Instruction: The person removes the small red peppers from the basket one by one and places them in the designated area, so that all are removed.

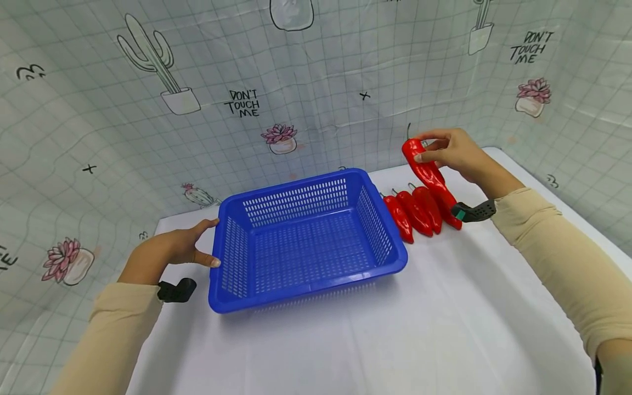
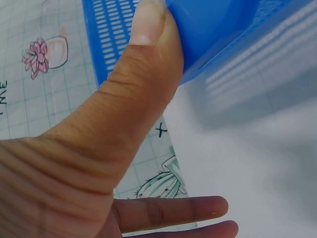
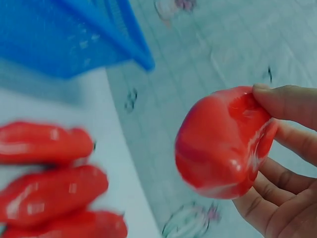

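Note:
A long red chili pepper (image 1: 423, 167) is pinched by the stem end between the thumb and fingers of my right hand (image 1: 451, 147), raised at the right with its stem up. In the right wrist view the held pepper (image 3: 218, 146) is seen close up, my fingertips on its side. My left hand (image 1: 175, 249) is at the left end of a blue plastic basket (image 1: 311, 287), thumb and forefinger extended and spread along its rim. In the left wrist view my thumb (image 2: 143, 74) overlaps the basket's edge, while other fingers (image 2: 173, 210) stretch out straight below.
Several more red peppers (image 1: 413, 214) lie side by side on the white table (image 1: 316, 351), just right of the basket. The basket has slotted walls and a bare floor. A grid-patterned cloth (image 1: 336, 131) with drawn plants hangs behind the table.

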`<control>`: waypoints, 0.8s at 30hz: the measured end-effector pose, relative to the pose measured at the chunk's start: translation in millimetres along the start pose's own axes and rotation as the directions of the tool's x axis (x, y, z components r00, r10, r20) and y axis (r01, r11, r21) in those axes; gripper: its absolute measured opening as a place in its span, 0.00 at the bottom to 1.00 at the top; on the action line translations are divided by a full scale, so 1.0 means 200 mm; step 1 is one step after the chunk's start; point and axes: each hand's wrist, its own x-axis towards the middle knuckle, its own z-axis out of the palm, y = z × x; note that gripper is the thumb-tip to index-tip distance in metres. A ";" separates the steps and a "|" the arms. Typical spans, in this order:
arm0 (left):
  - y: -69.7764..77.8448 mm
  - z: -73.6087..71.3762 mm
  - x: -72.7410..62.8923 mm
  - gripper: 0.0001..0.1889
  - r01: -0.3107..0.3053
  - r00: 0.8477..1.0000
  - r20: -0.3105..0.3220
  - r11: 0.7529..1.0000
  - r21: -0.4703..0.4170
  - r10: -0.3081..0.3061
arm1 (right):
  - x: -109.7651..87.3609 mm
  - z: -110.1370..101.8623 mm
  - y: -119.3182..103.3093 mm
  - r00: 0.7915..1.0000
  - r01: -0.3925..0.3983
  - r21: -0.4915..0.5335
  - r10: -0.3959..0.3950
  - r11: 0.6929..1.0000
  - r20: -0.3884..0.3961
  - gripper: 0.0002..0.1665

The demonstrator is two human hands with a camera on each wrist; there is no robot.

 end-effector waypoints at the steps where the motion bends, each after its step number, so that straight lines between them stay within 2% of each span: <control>1: 0.00 0.00 0.00 0.61 0.003 1.000 0.000 1.000 -0.003 -0.003 | 0.00 -0.01 0.03 1.000 -0.012 -0.006 0.012 1.000 -0.008 0.36; 10: 0.00 0.00 0.01 0.60 0.023 1.000 0.005 1.000 -0.016 -0.023 | 0.00 -0.10 0.29 0.993 -0.101 -0.045 0.098 0.994 -0.064 0.38; 17: 0.01 0.00 0.00 0.61 0.024 1.000 0.005 1.000 0.001 -0.024 | -0.01 -0.14 0.43 0.965 -0.241 0.014 0.241 0.970 -0.102 0.41; 21: 0.00 0.00 0.00 0.61 0.016 1.000 0.007 1.000 -0.001 -0.016 | -0.01 -0.13 0.50 0.954 -0.278 0.057 0.283 0.959 -0.099 0.43; 22: 0.00 0.00 0.00 0.61 0.015 1.000 0.008 1.000 -0.004 -0.015 | -0.01 -0.13 0.52 0.945 -0.302 0.061 0.307 0.951 -0.112 0.43; 24: 0.00 0.00 0.01 0.61 0.014 1.000 0.009 1.000 -0.008 -0.014 | -0.01 -0.13 0.55 0.944 -0.309 0.060 0.314 0.949 -0.102 0.44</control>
